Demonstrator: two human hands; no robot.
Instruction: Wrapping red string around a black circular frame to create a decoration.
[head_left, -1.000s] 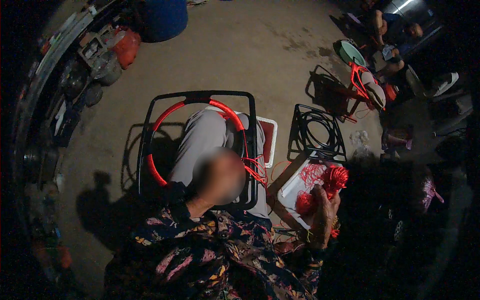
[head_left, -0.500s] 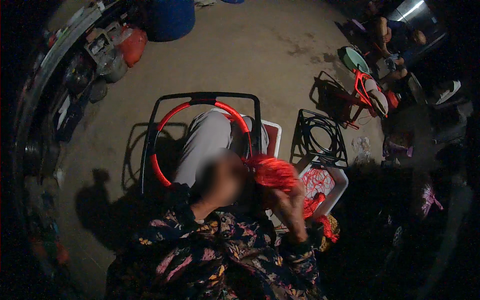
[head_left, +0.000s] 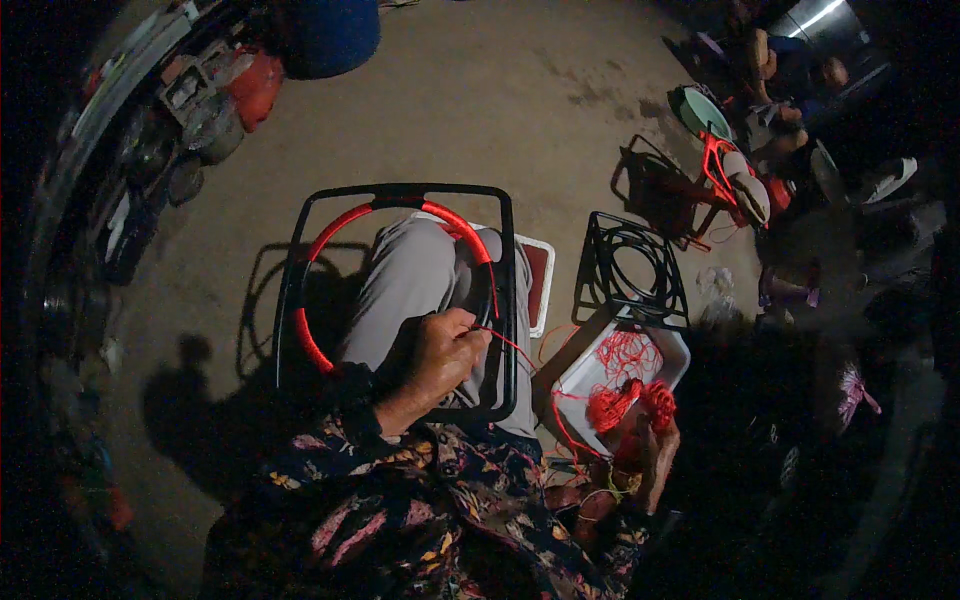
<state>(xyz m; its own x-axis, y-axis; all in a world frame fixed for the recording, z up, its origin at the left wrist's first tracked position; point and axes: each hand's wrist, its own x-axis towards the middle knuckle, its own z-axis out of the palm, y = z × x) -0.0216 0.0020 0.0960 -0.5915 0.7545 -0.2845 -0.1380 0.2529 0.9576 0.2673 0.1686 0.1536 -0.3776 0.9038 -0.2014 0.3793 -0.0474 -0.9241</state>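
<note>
A black rectangular metal frame (head_left: 513, 290) with a ring inside it rests over my lap. Red cord (head_left: 461, 232) is wound tightly around stretches of that ring. My left hand (head_left: 445, 357) is closed at the ring's right side, pinching a red strand that runs off to the right. Lower right, my right hand (head_left: 655, 458) grips a loose bundle of red cord (head_left: 657, 403) over a white box (head_left: 675, 365). Its fingers are partly hidden by the bundle. More tangled strands (head_left: 625, 360) lie in the box.
Bare black frames (head_left: 632, 262) are stacked beyond the box. A white-edged red seat (head_left: 537, 285) shows beside my knee. At the far right a seated person (head_left: 790, 105) is near a green basin (head_left: 703, 113) and a red frame. Clutter and a blue drum (head_left: 332, 38) line the upper left.
My right hand has moved down and right with the cord bundle, from beside the ring to the white box. A strand now stretches between the ring and the box.
</note>
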